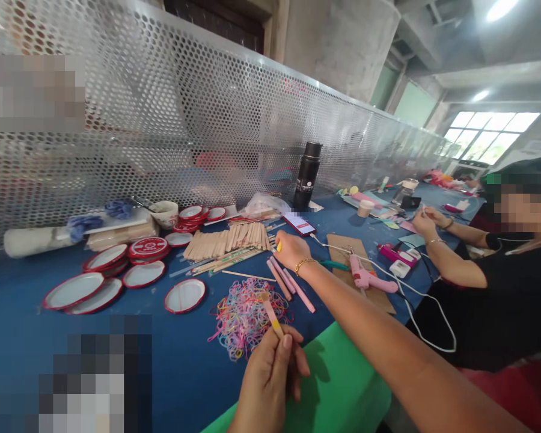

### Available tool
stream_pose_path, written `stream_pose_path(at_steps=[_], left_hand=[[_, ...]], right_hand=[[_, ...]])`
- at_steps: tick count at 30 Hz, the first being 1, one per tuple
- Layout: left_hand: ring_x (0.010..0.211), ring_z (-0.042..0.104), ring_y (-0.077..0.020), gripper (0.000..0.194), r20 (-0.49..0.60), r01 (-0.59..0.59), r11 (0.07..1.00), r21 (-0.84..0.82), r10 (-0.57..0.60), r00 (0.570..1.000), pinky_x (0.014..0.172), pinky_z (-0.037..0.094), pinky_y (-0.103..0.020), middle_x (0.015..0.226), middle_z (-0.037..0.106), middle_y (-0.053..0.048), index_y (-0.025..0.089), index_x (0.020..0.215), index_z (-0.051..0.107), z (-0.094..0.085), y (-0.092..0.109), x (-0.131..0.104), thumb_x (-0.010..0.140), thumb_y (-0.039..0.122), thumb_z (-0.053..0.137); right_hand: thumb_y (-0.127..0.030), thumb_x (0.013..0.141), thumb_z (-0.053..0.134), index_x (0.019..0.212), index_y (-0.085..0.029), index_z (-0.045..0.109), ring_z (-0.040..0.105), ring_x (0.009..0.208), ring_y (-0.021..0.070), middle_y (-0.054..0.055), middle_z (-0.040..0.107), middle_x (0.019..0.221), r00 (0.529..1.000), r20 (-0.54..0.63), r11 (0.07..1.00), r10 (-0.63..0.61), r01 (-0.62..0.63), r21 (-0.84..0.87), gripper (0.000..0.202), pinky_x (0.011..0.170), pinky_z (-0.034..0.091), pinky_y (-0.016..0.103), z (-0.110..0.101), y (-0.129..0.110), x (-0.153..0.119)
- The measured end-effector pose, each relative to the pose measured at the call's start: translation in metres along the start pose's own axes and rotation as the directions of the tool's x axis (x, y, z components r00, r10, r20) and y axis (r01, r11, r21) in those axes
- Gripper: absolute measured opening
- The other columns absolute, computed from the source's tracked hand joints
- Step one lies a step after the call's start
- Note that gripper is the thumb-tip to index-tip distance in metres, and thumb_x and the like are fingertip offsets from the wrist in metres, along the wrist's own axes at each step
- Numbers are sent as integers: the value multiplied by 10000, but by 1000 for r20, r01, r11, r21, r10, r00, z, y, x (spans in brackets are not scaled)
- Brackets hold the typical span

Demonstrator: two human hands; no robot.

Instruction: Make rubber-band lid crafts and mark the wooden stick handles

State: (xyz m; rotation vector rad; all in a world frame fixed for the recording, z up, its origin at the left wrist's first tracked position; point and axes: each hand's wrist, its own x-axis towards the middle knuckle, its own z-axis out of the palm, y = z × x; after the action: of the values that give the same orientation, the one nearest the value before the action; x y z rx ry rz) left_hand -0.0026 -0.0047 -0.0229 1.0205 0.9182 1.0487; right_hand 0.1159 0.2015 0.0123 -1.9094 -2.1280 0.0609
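My left hand (270, 367) pinches a flat wooden craft stick (270, 313) between thumb and fingers. The stick points up and away, with a yellow mark or band near my fingertips and a brownish far end. It is held above a heap of colourful rubber bands (238, 319) on the blue table. Farther forward, my right hand (293, 249) is closed on a small yellow thing (279, 245), mostly hidden by the fingers. Beside that hand lie slim pink sticks (300, 290), and a pile of craft sticks (229, 239) is to its left.
Red-rimmed jar lids (184, 296) spread over the left side. A black bottle (307, 175) and a phone (300, 223) stand near the perforated metal screen (234, 120). At right, a pink glue gun (365, 276) lies on cardboard, with a white cable (433, 349) and a seated co-worker (469, 288).
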Motion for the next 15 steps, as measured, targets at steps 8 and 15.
stream_pose_path(at_steps=[8, 15], left_hand=[[479, 353, -74, 586, -146, 16, 990, -139, -36, 989, 458, 274, -215, 590, 468, 59, 184, 759, 572, 2, 17, -2, 730, 756, 698], [499, 216, -67, 542, -209, 59, 945, -321, -131, 969, 459, 171, -209, 579, 320, 102, 194, 794, 535, -1, 20, 0, 708, 666, 786]], right_hand=[[-225, 881, 639, 1097, -220, 558, 717, 879, 209, 34, 748, 919, 992, -120, 983, -39, 60, 174, 231, 788, 511, 308, -29, 3, -39], [-230, 891, 679, 975, -237, 553, 686, 709, 142, -3, 689, 854, 909, -403, 619, -105, 377, 689, 152, 679, 581, 272, -29, -6, -160]])
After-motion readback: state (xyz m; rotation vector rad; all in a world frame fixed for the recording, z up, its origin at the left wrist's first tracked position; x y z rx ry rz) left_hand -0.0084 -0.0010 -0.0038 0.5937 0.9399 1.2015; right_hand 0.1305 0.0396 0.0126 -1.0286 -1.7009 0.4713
